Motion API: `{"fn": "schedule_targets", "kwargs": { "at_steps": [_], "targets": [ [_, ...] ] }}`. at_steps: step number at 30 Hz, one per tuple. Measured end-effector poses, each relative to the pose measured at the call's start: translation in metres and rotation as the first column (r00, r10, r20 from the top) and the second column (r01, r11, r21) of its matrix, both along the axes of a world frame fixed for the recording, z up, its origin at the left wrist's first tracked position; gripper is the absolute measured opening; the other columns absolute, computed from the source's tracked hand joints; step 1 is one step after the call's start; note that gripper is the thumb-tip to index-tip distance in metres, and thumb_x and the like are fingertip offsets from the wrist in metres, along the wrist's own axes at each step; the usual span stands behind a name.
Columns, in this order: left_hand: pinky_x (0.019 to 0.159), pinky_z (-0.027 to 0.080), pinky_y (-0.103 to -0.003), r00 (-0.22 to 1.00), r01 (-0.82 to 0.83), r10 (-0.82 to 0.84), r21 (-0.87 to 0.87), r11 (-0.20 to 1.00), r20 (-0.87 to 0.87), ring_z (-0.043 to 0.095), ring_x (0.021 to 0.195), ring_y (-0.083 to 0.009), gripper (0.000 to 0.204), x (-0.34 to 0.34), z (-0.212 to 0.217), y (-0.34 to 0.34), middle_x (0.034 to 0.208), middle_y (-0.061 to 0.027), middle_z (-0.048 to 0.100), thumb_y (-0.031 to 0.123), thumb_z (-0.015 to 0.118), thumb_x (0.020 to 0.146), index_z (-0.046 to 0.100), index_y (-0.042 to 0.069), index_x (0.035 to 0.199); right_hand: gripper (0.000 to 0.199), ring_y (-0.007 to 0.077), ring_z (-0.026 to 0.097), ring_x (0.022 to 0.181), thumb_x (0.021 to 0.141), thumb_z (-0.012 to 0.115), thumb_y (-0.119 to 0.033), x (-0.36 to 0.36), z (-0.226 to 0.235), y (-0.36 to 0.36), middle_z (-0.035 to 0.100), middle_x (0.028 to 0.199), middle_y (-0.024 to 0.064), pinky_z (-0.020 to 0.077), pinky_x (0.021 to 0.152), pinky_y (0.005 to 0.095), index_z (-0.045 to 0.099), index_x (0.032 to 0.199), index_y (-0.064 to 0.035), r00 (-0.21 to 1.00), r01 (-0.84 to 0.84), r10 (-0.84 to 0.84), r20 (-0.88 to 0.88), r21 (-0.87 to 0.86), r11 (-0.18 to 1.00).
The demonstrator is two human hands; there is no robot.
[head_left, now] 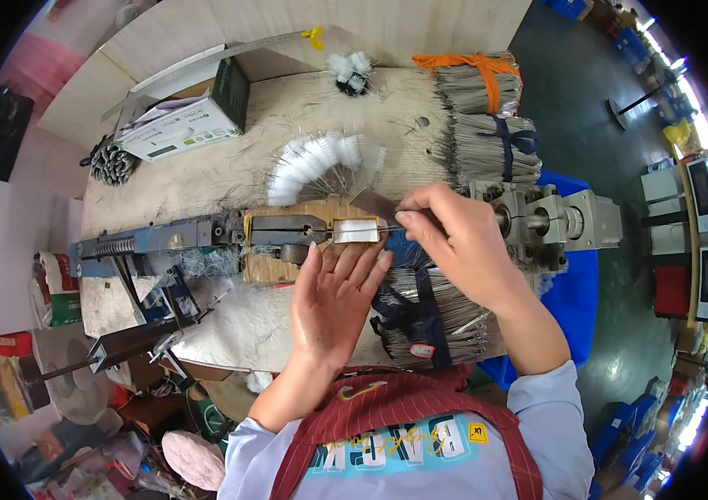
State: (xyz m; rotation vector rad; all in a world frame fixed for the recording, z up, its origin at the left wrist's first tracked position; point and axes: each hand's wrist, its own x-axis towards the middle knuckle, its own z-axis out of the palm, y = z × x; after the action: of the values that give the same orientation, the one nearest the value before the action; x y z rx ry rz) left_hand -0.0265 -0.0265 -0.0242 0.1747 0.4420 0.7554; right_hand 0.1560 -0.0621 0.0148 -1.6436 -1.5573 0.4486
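A bench-mounted machine (296, 229) runs across the table. In a yellow-edged slot at its middle lies a short block of white bristles (356, 232). My left hand (333, 304) is palm up just in front of that slot, its fingers stretched out and holding nothing. At the slot's right side my right hand (458, 237) pinches a thin wire, which runs toward the bristles; the fingertips partly hide it. A dark flat metal plate (373, 204) sits beside those fingertips. Behind the machine, several white bristle brushes (316, 162) with wire stems are laid in an arc.
Bundles of metal wires, one with an orange tie (479, 83), one with a dark tie (496, 148), stand at the right; another bundle (437, 325) lies near me. A white-and-green box (187, 125) is at back left. A blue bin (571, 308) stands beyond the right edge.
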Motion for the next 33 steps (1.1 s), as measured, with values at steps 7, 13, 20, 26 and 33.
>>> {"fn": "schedule_targets", "kwargs": {
  "at_steps": [7, 13, 20, 26, 33],
  "targets": [
    [0.119, 0.025, -0.046, 1.000, 0.011, -0.010, 0.012, 1.000, -0.026, 0.034, 0.139, -0.0347, 0.055, 0.000, 0.000, 0.002, 0.146, -0.0244, 0.037, 0.040, 0.039, 0.103, 0.040, -0.007, 0.132, 0.026, 0.0254, 0.064, 0.060, 0.083, 0.064, -0.009, -0.014, -0.008, -0.007, 0.063, 0.071, 0.0096, 0.0494, 0.052, 0.0348, 0.055, 0.106, -0.0001, 0.924, -0.083, 0.026, 0.382, 0.133, 0.988],
    [0.117, 0.028, -0.042, 0.991, 0.056, -0.049, 0.057, 0.997, -0.127, 0.039, 0.136, -0.0309, 0.057, -0.003, 0.009, 0.004, 0.144, -0.0225, 0.040, 0.043, 0.041, 0.102, 0.040, -0.005, 0.132, 0.041, 0.0174, 0.064, 0.059, 0.073, 0.063, -0.012, -0.039, 0.006, -0.011, 0.061, 0.072, 0.0070, 0.0503, 0.049, 0.0287, 0.059, 0.111, 0.0062, 0.691, -0.148, 0.142, 0.709, -0.053, 0.988],
    [0.115, 0.029, -0.041, 0.989, 0.123, -0.118, 0.044, 0.991, -0.090, 0.040, 0.135, -0.0286, 0.056, -0.011, 0.011, 0.009, 0.142, -0.0200, 0.043, 0.040, 0.043, 0.102, 0.040, -0.004, 0.135, 0.040, 0.0173, 0.064, 0.058, 0.074, 0.063, -0.012, -0.039, 0.007, -0.004, 0.060, 0.065, 0.0048, 0.0500, 0.047, 0.0292, 0.061, 0.109, 0.0074, 0.633, -0.164, 0.129, 0.763, -0.031, 0.986],
    [0.113, 0.034, -0.043, 0.968, 0.139, -0.099, 0.162, 0.977, -0.230, 0.043, 0.134, -0.0291, 0.048, 0.002, -0.005, -0.005, 0.144, -0.0195, 0.040, 0.019, 0.049, 0.101, 0.034, -0.006, 0.139, 0.040, 0.0194, 0.066, 0.063, 0.074, 0.064, -0.009, -0.020, 0.009, -0.009, 0.062, 0.073, 0.0067, 0.0513, 0.050, 0.0302, 0.057, 0.111, 0.0047, 0.721, -0.133, 0.102, 0.686, -0.008, 0.991],
    [0.114, 0.033, -0.039, 0.909, 0.240, -0.131, 0.238, 0.941, -0.397, 0.035, 0.140, -0.0293, 0.059, 0.014, -0.037, -0.036, 0.151, -0.0234, 0.032, 0.011, 0.051, 0.099, 0.022, -0.009, 0.146, 0.040, 0.0380, 0.064, 0.086, 0.078, 0.059, 0.002, -0.018, -0.004, -0.040, 0.058, 0.103, 0.0218, 0.0530, 0.071, 0.0412, 0.047, 0.115, 0.0050, 0.974, -0.222, 0.226, -0.004, -0.216, 0.951]
  ]
}}
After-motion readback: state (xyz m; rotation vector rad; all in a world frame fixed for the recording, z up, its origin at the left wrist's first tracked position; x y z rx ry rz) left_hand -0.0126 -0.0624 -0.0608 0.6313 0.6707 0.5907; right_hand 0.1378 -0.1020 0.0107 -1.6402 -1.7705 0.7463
